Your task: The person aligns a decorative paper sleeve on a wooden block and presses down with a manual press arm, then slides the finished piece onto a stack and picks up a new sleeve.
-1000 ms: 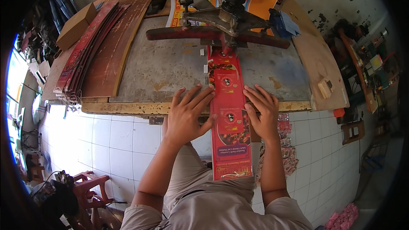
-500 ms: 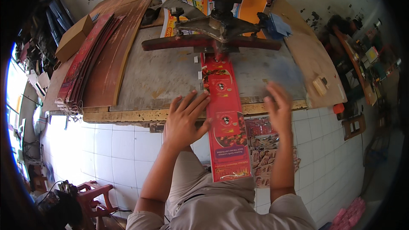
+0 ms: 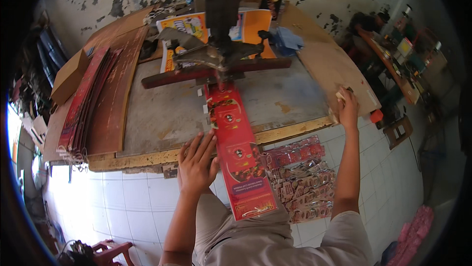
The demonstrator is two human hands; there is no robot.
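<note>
A long red printed plastic strip lies from beneath the black metal press head, across the table's front edge and down toward my lap. My left hand is open, its fingers stretched out and their tips at the strip's left edge, near the table edge. Out to the right, my right hand is closed around a small pale wooden block on the brown board. My fingers cover most of this block. Small white pieces sit on the grey tabletop beside the strip's left edge.
Folded red printed sheets and a cardboard box lie on the left. Several printed packs are spread on the tiled floor below the table. A blue cloth sits behind right. A person is at a far-right bench.
My right hand has moved right, from beside the strip to the wooden block, and taken hold of it. My left hand stays by the strip's left edge. The whole view has shifted.
</note>
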